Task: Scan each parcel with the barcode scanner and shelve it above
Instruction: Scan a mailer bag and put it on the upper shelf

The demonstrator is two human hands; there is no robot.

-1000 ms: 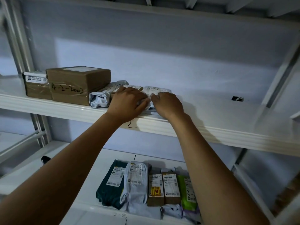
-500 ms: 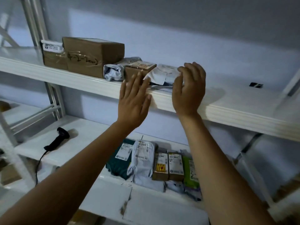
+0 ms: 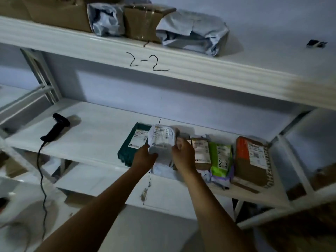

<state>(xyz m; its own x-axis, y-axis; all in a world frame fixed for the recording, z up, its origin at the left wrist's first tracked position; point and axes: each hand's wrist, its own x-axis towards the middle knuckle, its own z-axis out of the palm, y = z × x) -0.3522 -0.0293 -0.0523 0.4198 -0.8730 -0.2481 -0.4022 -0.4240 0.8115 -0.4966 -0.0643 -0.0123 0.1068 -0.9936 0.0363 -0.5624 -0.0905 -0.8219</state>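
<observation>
Parcel in grey-white plastic wrap (image 3: 161,142), label facing up, sits on the lower shelf (image 3: 94,140) in the row of packages, gripped from both sides. Left hand (image 3: 144,157) pinches its lower left corner; right hand (image 3: 183,153) clamps the right edge w/ fingers curled round it. Whether it's lifted off the shelf or resting there, can't tell.

Just left of it & partly under: dark green parcel (image 3: 130,148) w/ white label. To the right, in order: small brown box (image 3: 201,151), bright green bag (image 3: 221,157) marked in black pen, then a bigger brown box w/ orange strip (image 3: 251,160).

Barcode scanner (image 3: 55,129), black, lies on the same shelf well to the left, apart from the parcels, cable (image 3: 41,170) hanging off the front edge.

Upper shelf (image 3: 200,70) has "2-2" handwritten on its front lip. On top of it, side by side: brown cartons (image 3: 60,15), a crumpled grey bag (image 3: 107,19), a taped brown box (image 3: 143,22), & another grey bag (image 3: 194,31) at the right end of the row.
</observation>
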